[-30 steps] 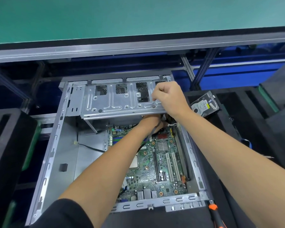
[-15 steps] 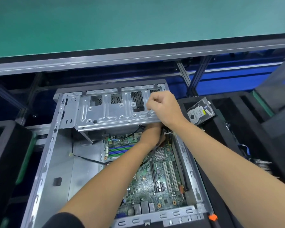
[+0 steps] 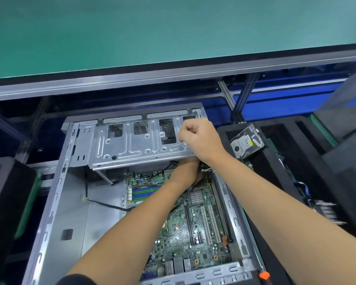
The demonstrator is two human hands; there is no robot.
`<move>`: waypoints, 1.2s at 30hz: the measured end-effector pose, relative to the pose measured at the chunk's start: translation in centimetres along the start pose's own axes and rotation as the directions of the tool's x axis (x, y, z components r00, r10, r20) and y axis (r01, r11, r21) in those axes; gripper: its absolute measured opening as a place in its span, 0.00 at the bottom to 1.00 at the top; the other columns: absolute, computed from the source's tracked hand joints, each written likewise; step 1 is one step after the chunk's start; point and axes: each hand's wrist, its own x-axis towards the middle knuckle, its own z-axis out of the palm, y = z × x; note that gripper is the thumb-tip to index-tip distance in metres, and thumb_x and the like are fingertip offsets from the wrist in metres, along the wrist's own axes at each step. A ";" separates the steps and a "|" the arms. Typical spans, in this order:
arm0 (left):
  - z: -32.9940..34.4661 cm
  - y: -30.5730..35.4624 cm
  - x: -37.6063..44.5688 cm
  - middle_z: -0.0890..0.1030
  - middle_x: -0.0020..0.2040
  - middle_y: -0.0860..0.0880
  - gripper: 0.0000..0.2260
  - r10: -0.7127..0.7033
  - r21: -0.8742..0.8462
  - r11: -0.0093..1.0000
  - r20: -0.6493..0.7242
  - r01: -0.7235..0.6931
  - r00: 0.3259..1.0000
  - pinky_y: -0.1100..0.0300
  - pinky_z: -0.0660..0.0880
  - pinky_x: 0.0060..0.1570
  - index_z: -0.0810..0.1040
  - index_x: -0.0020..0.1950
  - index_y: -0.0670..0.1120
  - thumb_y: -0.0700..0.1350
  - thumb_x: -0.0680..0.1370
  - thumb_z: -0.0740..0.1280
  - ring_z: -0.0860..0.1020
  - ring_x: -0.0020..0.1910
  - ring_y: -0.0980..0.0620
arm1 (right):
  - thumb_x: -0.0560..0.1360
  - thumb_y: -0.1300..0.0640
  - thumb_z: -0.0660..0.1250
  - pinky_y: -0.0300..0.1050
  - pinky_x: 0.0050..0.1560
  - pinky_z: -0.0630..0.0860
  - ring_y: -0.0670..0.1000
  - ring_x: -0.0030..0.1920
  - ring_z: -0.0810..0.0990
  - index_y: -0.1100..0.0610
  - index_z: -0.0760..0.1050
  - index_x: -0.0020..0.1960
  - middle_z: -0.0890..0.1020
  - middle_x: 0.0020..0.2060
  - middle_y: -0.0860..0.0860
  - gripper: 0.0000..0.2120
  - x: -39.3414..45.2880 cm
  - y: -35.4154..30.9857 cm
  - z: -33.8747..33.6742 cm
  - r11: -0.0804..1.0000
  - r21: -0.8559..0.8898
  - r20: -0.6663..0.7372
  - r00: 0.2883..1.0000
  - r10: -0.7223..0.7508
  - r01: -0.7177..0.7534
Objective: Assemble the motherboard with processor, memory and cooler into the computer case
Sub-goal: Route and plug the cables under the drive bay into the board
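From the head camera, the motherboard (image 3: 193, 223) lies flat in the bottom of the open computer case (image 3: 56, 202), toward its right wall. The right hand (image 3: 197, 138) is curled in a fist on the right end of the metal drive cage (image 3: 136, 142), seemingly holding it up. The left hand (image 3: 188, 164) reaches under that cage at the board's far right corner; its fingers are hidden, so whether it holds anything cannot be told. If the cage slips from the fist, it would likely drop onto the left wrist and the board edge. The thin wires (image 3: 206, 170) by that corner could get pinched or tugged loose. A black cable (image 3: 105, 204) crosses the case floor toward the board and may snag. Outside, a hard drive (image 3: 246, 142) rests in a black foam tray (image 3: 286, 161) on the right, and an orange tool handle (image 3: 264, 275) sits beside the case's near right corner.
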 end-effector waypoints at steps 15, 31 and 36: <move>-0.8 0.3 -0.3 0.64 0.29 0.47 0.16 0.016 0.076 0.997 0.069 -0.021 0.997 0.53 0.65 0.31 0.58 0.32 0.48 0.32 0.72 0.59 0.67 0.32 0.45 | 0.68 0.60 0.65 0.46 0.38 0.70 0.48 0.30 0.69 0.62 0.73 0.31 0.70 0.24 0.45 0.08 0.0 0.1 0.1 1.000 -0.006 0.007 1.000 -0.010 0.010; -0.3 0.5 0.0 0.65 0.27 0.47 0.15 -0.045 0.085 0.996 0.029 0.042 0.999 0.56 0.66 0.31 0.59 0.29 0.46 0.32 0.71 0.60 0.67 0.29 0.46 | 0.66 0.56 0.64 0.45 0.38 0.70 0.47 0.30 0.70 0.60 0.72 0.30 0.71 0.24 0.45 0.09 0.0 0.1 0.1 1.000 -0.014 0.000 1.000 -0.001 0.001; 0.0 0.2 0.2 0.66 0.28 0.47 0.15 -0.097 -0.076 0.992 0.021 0.098 0.995 0.55 0.66 0.34 0.60 0.30 0.48 0.31 0.72 0.57 0.67 0.29 0.46 | 0.66 0.56 0.64 0.47 0.38 0.72 0.48 0.31 0.70 0.59 0.72 0.30 0.72 0.24 0.45 0.09 0.0 0.0 0.1 1.000 -0.007 0.001 1.000 -0.006 0.006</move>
